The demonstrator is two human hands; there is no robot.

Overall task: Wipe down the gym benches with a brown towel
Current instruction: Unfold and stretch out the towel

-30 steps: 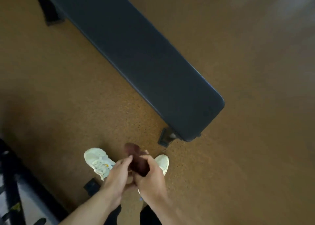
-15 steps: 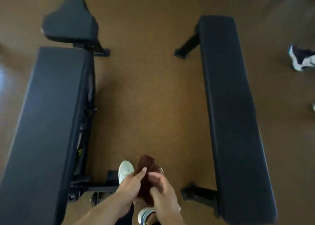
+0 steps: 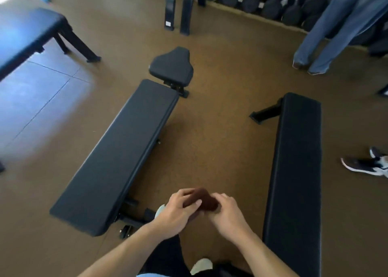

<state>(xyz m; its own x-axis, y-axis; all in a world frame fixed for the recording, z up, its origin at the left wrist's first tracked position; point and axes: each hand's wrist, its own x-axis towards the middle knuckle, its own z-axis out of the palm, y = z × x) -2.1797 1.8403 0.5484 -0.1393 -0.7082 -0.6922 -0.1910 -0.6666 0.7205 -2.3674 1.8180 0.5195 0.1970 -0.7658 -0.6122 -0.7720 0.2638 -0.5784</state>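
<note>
Towel (image 3: 204, 199) is sitting bunched between left hand (image 3: 178, 211) and right hand (image 3: 227, 213), both gripping it, above floor (image 3: 210, 129) between left bench (image 3: 117, 157) and right bench (image 3: 296, 171). Risk: wiping while wadded is likely missing bench edges.

Head-height, forward and down

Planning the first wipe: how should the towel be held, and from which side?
Judgement: the towel is bunched small between left hand and right hand. Grip the bunched middle from above with one hand, palm down, leaving its underside free to press flat on a bench.
</note>
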